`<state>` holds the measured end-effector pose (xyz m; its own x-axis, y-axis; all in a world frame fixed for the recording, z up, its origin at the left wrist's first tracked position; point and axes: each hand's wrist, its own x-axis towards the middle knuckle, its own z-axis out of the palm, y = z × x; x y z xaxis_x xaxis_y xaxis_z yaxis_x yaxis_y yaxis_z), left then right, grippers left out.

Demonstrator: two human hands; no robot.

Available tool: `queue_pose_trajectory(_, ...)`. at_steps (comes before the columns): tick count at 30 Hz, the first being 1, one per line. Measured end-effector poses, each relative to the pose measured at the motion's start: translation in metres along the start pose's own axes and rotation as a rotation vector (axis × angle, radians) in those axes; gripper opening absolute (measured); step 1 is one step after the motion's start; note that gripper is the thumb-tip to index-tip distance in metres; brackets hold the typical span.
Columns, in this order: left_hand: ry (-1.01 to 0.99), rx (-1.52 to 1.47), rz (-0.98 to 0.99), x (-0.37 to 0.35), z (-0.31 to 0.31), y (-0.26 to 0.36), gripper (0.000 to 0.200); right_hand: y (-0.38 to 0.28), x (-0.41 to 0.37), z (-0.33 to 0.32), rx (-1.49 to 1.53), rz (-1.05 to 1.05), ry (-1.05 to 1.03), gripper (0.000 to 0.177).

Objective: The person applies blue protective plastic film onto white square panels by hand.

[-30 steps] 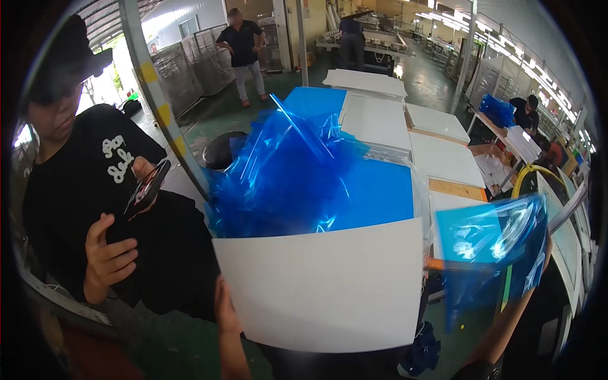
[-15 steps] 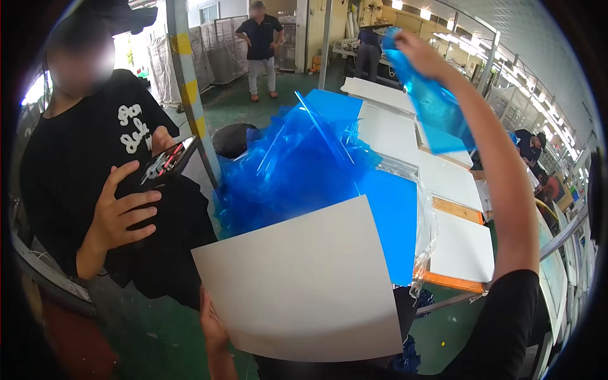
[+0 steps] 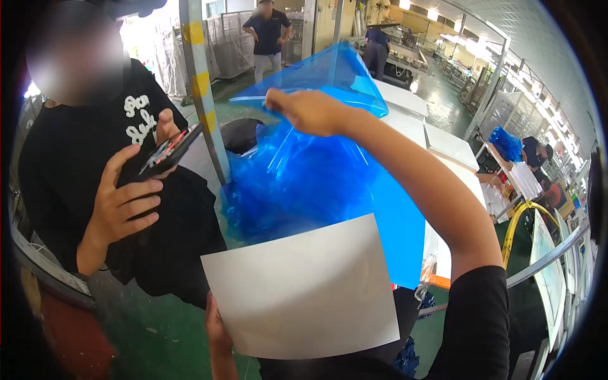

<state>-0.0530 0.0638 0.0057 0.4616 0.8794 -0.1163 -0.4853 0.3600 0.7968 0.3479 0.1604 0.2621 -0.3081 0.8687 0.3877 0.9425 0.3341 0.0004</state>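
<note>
My left hand (image 3: 218, 326) grips the lower left edge of a white sheet (image 3: 304, 288), tilted up before me; most of its fingers are behind the sheet. Stretched out ahead, my right hand (image 3: 304, 111) is closed on a sheet of clear blue plastic film (image 3: 329, 71), which spreads out behind it. Below that hand lies a big crumpled heap of blue film (image 3: 291, 183). To the right of the heap is a flat blue-faced sheet (image 3: 402, 231).
Stacks of white sheets (image 3: 449, 145) line the bench on the right. At left a person (image 3: 120, 183) holds a phone (image 3: 170, 152), beside a metal post (image 3: 201, 82) with yellow tape. Farther back stands another person (image 3: 267, 35). A metal rail (image 3: 551, 256) runs at right.
My right hand has swung from the upper right to the left with the blue film, now over the heap. My left hand and the white sheet have shifted slightly.
</note>
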Motion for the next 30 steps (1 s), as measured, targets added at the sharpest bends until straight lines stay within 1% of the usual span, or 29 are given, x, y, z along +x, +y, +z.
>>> queue_pose_trajectory(4,-0.009,0.069,0.022,0.002,0.003,-0.007,0.040,-0.016,-0.016,0.036,-0.005,-0.039,-0.160,0.025)
queue_pose_trajectory(5,-0.011,0.083,0.035,0.003,0.003,-0.008,0.040,-0.020,-0.022,0.038,0.021,-0.008,-0.185,0.022)
queue_pose_trajectory(8,-0.012,0.003,-0.033,0.000,0.006,-0.008,0.040,-0.025,-0.035,0.051,0.016,-0.024,-0.224,0.017)
queue_pose_trajectory(9,0.007,-0.007,-0.047,0.000,0.008,-0.009,0.039,-0.030,-0.036,0.048,-0.022,0.055,-0.351,0.024)
queue_pose_trajectory(11,0.044,-0.025,-0.073,0.000,0.011,-0.010,0.039,-0.028,-0.049,0.058,0.041,0.087,-0.322,0.033)
queue_pose_trajectory(12,-0.001,0.027,-0.035,0.000,0.010,-0.011,0.039,-0.028,-0.056,0.060,0.074,0.101,-0.308,0.038)
queue_pose_trajectory(14,-0.090,0.132,0.042,0.001,0.004,-0.012,0.040,-0.026,-0.070,0.062,0.161,0.084,-0.198,0.040)
queue_pose_trajectory(15,-0.089,0.112,0.033,0.001,0.005,-0.012,0.040,-0.025,-0.078,0.062,0.206,0.076,-0.143,0.041)
queue_pose_trajectory(18,-0.070,0.025,-0.007,0.000,0.007,-0.011,0.041,-0.040,-0.102,0.025,0.509,0.157,-0.090,0.036)
queue_pose_trajectory(20,-0.037,-0.076,-0.042,0.000,0.007,-0.014,0.042,-0.050,-0.138,0.002,0.617,0.156,0.115,0.036)
queue_pose_trajectory(22,-0.029,-0.204,-0.142,-0.002,-0.003,-0.021,0.043,-0.071,-0.189,-0.019,0.847,0.376,0.351,0.037)
queue_pose_trajectory(24,-0.012,-0.266,-0.200,0.000,-0.005,-0.025,0.045,-0.078,-0.263,-0.017,0.953,0.535,0.600,0.039)
queue_pose_trajectory(26,0.027,-0.272,-0.215,0.002,0.011,-0.027,0.047,-0.099,-0.343,0.004,1.142,0.566,0.835,0.039)
queue_pose_trajectory(27,-0.021,-0.287,-0.215,0.005,0.020,-0.027,0.048,-0.117,-0.378,0.017,1.248,0.636,0.944,0.038)
queue_pose_trajectory(28,-0.061,-0.305,-0.212,0.007,0.030,-0.027,0.050,-0.138,-0.414,0.037,1.287,0.765,1.088,0.035)
queue_pose_trajectory(30,-0.117,-0.299,-0.214,0.007,0.055,-0.029,0.052,-0.179,-0.471,0.075,1.299,0.861,1.178,0.034)
